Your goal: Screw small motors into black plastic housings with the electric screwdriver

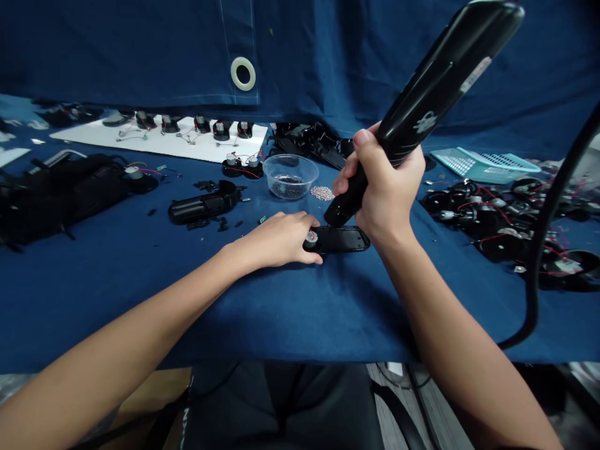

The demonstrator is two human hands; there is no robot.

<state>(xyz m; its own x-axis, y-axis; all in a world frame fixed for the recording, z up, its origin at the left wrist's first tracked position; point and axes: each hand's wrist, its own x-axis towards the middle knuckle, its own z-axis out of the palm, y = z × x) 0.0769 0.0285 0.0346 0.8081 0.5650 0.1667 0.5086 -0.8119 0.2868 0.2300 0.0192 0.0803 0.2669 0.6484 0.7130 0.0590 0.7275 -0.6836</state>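
Note:
My right hand (387,187) is wrapped round a black electric screwdriver (422,106), tilted with its tip down over a flat black plastic housing (344,239) on the blue cloth. My left hand (281,239) rests on the cloth and pinches the housing's left end, where a small silver motor (311,237) sits. A thick black cable (544,250) runs from the screwdriver down past the table's right edge.
A clear bowl of screws (290,177) and a loose pile of screws (322,193) lie just behind. Black housings (204,206) lie to the left, wired motor parts (497,219) to the right, a teal basket (485,165) far right, a white board (159,139) with parts behind.

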